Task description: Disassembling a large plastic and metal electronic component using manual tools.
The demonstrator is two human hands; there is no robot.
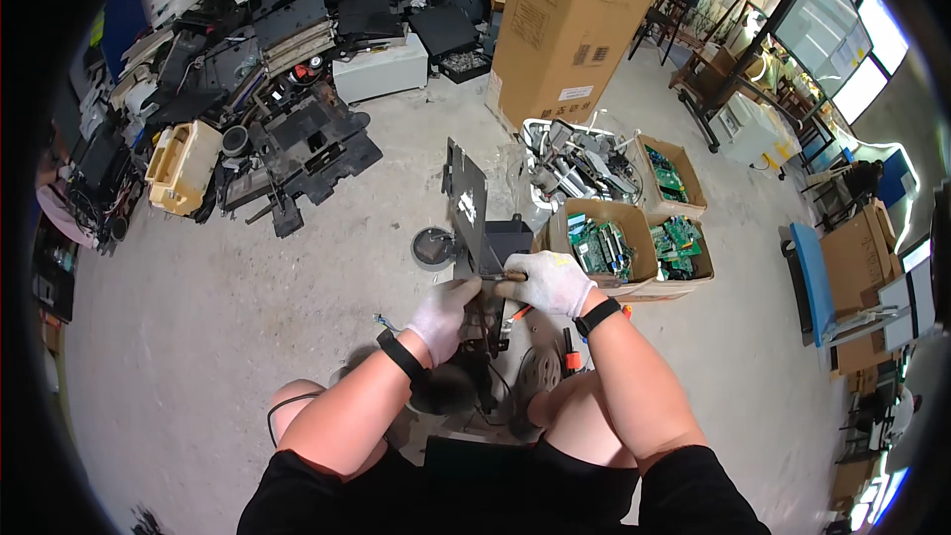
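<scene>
Between my knees stands a dark, partly dismantled device with an upright black panel (470, 196), which bears a torn white patch. My left hand (443, 317), in a white glove with grey fingers, is closed at the panel's lower edge. My right hand (552, 282), gloved alike, grips a screwdriver (514, 276) by its brownish handle, and the thin shaft points left toward my left fingertips. The shaft's tip is hidden among dark parts. Below my right hand lies an orange-handled tool (520, 314). A round dark container (433, 249) stands left of the panel.
Cardboard boxes of green circuit boards (600, 246) stand at the right, beside a white bin of metal parts (582, 163). Behind them rises a tall carton (565, 30). Dark plastic scrap (297, 149) is heaped at the far left. An orange-and-black tool (572, 352) is near my right foot.
</scene>
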